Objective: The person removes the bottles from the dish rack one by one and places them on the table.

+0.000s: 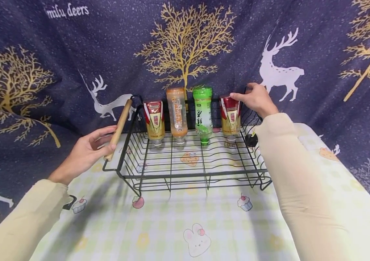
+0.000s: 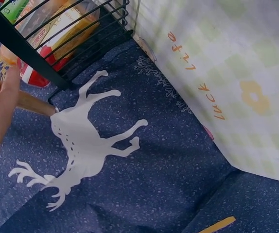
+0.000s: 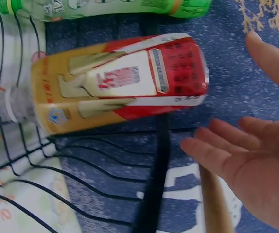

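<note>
My left hand (image 1: 85, 152) is closed lightly around the light wooden rod handle (image 1: 121, 127) at the left end of a black metal wire rack (image 1: 188, 176), thumb on one side and fingers on the other. I judge that this hold steadies the frame. My right hand (image 1: 258, 98) is spread wide at the rack's rear right corner and has hold of nothing. The right wrist view shows a gap between its thumb and the red-and-gold tapered plastic bottle (image 3: 122, 82) there. Its fingertips are just beside the second wooden handle (image 3: 215, 204); I cannot tell whether they touch.

That bottle stands upside down at the right end of a row inside the rack, along its back side. Next come a green clear plastic bottle (image 1: 203, 112), an orange-and-clear slim plastic bottle (image 1: 178, 112) and a matching red-and-gold bottle (image 1: 154, 121) at the left end. All are neck down, the necks at the floor wires, which probably help keep the narrow ends from sliding. The rack stands on a tabletop (image 1: 158, 224) with a pale green-and-white checked cover, its legs raising the wire floor.
</note>
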`<action>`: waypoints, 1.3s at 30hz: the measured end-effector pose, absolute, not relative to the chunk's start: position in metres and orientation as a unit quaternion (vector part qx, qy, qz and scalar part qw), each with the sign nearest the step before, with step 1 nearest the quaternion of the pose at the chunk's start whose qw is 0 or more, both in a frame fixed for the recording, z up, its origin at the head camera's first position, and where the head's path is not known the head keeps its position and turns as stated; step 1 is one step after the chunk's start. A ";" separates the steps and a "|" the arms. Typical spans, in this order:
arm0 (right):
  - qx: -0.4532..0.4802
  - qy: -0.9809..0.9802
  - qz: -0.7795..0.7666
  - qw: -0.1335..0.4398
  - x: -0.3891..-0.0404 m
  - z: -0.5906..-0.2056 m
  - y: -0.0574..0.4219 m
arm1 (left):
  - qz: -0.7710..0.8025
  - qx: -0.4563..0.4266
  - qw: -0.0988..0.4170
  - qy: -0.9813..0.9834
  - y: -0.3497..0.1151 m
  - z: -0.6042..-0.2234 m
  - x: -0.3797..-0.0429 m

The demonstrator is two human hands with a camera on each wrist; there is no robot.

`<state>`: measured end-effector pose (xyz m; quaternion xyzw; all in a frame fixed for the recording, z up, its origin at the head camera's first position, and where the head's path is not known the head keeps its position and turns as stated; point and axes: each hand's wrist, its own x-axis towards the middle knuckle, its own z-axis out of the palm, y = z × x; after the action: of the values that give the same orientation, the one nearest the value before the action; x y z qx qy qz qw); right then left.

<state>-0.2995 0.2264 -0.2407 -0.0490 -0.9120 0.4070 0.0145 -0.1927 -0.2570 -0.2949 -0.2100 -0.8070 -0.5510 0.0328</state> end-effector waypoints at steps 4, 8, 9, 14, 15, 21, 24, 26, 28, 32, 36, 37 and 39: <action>-0.073 -0.898 0.430 0.052 -0.303 -0.252 0.222 | -0.562 -0.213 0.038 -0.799 -0.257 -0.297 -0.192; -0.091 -0.884 0.451 0.088 -0.306 -0.262 0.217 | -0.591 -0.220 0.035 -0.775 -0.258 -0.300 -0.193; -0.095 -0.880 0.455 0.092 -0.307 -0.264 0.216 | -0.595 -0.221 0.035 -0.772 -0.258 -0.300 -0.194; -0.108 -0.875 0.459 0.109 -0.309 -0.273 0.209 | -0.601 -0.219 0.040 -0.768 -0.258 -0.302 -0.194; -0.109 -0.877 0.454 0.112 -0.309 -0.275 0.208 | -0.599 -0.219 0.041 -0.769 -0.258 -0.302 -0.194; -0.120 -0.884 0.436 0.116 -0.311 -0.281 0.207 | -0.599 -0.218 0.044 -0.769 -0.258 -0.302 -0.193; -0.120 -0.888 0.429 0.117 -0.313 -0.283 0.207 | -0.601 -0.218 0.044 -0.768 -0.258 -0.302 -0.193; -0.121 -0.888 0.429 0.112 -0.314 -0.284 0.207 | -0.598 -0.218 0.045 -0.770 -0.258 -0.302 -0.193; -0.123 -0.889 0.429 0.106 -0.316 -0.284 0.207 | -0.592 -0.216 0.045 -0.775 -0.258 -0.302 -0.193; -0.119 -0.890 0.430 0.095 -0.318 -0.285 0.207 | -0.588 -0.215 0.045 -0.779 -0.258 -0.301 -0.192; -0.109 -0.891 0.433 0.085 -0.321 -0.286 0.207 | -0.594 -0.217 0.044 -0.773 -0.258 -0.302 -0.192; -0.107 -0.891 0.434 0.082 -0.322 -0.286 0.207 | -0.595 -0.217 0.043 -0.773 -0.258 -0.302 -0.192; -0.105 -0.890 0.437 0.077 -0.323 -0.287 0.207 | -0.593 -0.215 0.044 -0.775 -0.258 -0.302 -0.192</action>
<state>-0.3225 0.2073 -0.2868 -0.1055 -0.8900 0.4368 0.0772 -0.1916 -0.2583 -0.3017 -0.2153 -0.7749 -0.5927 0.0442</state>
